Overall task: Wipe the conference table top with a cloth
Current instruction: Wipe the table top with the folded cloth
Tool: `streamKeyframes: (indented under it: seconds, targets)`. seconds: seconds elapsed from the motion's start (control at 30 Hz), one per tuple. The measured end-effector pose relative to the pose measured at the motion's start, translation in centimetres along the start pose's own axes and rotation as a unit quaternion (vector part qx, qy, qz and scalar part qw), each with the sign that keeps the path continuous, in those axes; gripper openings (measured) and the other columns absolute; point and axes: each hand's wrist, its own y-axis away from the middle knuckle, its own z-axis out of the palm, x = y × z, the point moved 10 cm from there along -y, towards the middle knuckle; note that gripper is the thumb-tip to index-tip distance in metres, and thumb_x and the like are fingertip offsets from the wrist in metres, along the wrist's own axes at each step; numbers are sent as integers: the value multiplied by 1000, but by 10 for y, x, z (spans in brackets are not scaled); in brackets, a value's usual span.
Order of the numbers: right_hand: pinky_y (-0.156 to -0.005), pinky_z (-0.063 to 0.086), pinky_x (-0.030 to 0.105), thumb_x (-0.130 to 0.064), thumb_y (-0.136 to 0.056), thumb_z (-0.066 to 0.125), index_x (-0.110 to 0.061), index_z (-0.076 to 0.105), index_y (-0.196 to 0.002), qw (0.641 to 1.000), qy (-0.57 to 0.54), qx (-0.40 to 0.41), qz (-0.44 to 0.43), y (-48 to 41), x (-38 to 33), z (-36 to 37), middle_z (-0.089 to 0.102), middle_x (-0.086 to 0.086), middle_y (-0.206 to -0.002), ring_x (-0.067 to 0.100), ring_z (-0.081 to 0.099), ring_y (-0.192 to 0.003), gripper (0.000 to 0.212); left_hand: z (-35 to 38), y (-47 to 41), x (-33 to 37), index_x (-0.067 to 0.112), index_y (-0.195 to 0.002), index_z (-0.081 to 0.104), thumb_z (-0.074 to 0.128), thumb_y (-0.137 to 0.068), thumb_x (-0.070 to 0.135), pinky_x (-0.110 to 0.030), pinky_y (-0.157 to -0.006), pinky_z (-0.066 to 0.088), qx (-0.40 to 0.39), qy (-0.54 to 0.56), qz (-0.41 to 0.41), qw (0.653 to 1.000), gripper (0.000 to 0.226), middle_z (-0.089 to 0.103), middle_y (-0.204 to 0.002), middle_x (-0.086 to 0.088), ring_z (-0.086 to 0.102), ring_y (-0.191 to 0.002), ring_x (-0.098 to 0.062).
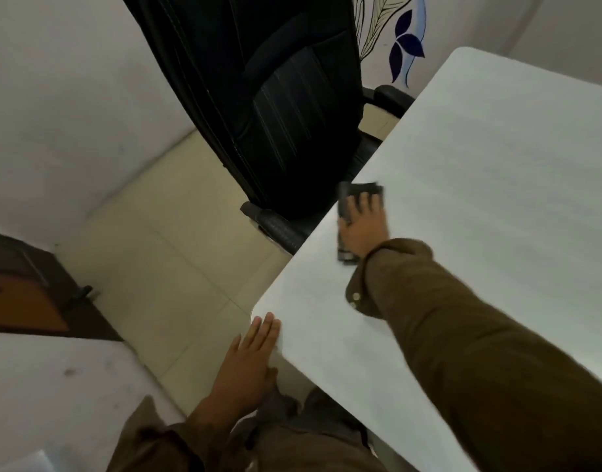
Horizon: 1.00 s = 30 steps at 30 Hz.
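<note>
A white conference table top (480, 172) fills the right side of the view. A dark cloth (355, 194) lies flat on it near the table's left edge. My right hand (362, 226) presses down on the cloth with straight, spread fingers, the brown sleeve reaching in from the lower right. My left hand (248, 362) rests with straight fingers against the table's near corner and holds nothing.
A black office chair (275, 107) stands pushed against the table's left edge, its armrest (275, 226) just under the rim. Beige floor tiles (163, 253) lie left of the table. White walls and a dark door frame (27, 291) close the left side.
</note>
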Motion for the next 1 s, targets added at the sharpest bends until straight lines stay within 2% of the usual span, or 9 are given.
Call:
streamKeyframes:
  seconds: [0.1, 0.17, 0.3, 0.37, 0.47, 0.57, 0.63, 0.8, 1.0]
  targets:
    - [-116, 30, 58, -43, -98, 29, -11, 47, -146, 992, -32, 5, -126, 78, -92, 21, 46, 21, -149, 44, 34, -143, 61, -8, -2, 10, 21, -146, -21, 47, -99, 37, -32, -117, -5, 14, 7, -15, 1000, 84, -30, -152, 4, -25, -143, -18]
    - [-121, 23, 54, -45, -101, 33, -18, 40, -150, 975, -46, -45, -214, 154, -124, 34, 38, 14, -156, 35, 25, -149, 57, -8, -2, 16, 15, -153, -9, 52, -96, 34, -30, -116, -2, 18, 18, -5, 1000, 85, -21, -155, 0, -17, -146, -21]
    - [-123, 20, 46, -42, -99, 48, -21, 48, -147, 960, -31, -26, -276, 256, -67, 38, 41, 7, -156, 27, 27, -149, 52, -5, 1, 16, 8, -156, 10, 59, -92, 31, -34, -117, 4, 19, 8, 19, 1000, 83, -5, -160, -6, -3, -151, -29]
    - [-119, 29, 48, -40, -98, 49, -19, 52, -144, 980, -33, -3, -198, 272, -2, 28, 44, 7, -154, 28, 32, -147, 50, -2, 1, 16, 5, -156, 10, 51, -94, 33, -37, -119, 4, 15, 6, 24, 1000, 79, -4, -162, -11, -1, -151, -32]
    - [-117, 32, 51, -57, -100, 28, -18, 45, -148, 995, -59, 43, 69, 284, 94, 4, 38, 9, -157, 30, 27, -149, 64, -3, -4, 40, 2, -153, 23, 26, -91, 49, -41, -118, 8, 37, 12, 80, 996, 78, 11, -162, -16, 10, -150, -33]
    - [-124, 15, 48, -50, -101, 31, -15, 28, -156, 926, -96, 59, 361, 302, 111, -1, 21, 12, -164, 34, 12, -152, 65, 14, -11, 86, 10, -156, 12, 5, -84, 63, -34, -117, -5, -14, 30, 150, 988, 90, -2, -163, -6, -6, -149, -20]
    - [-125, 10, 46, -50, -101, 33, -16, 24, -157, 933, -98, 51, 344, 302, 74, 9, 17, 12, -165, 34, 8, -153, 66, 17, -17, 105, 9, -154, 25, 12, -88, 62, -42, -119, 4, -3, 21, 164, 986, 86, 13, -162, -10, 9, -150, -26]
    - [-119, 30, 43, -54, -97, 46, -29, 38, -152, 1000, -4, 0, -16, 363, 46, 25, 32, -1, -161, 21, 18, -152, 61, 30, -8, 97, 10, -146, 42, 33, -94, 52, -42, -116, 13, 7, -41, 207, 977, 67, 41, -152, -12, 40, -140, -31]
    - [-123, 19, 47, -58, -96, 29, -19, 30, -155, 960, -33, 71, 269, 363, 160, 0, 24, 9, -163, 29, 12, -153, 71, 32, -3, 85, 16, -151, 34, 28, -95, 52, -37, -120, 7, 1, -51, 188, 981, 67, 25, -159, -4, 27, -146, -27]
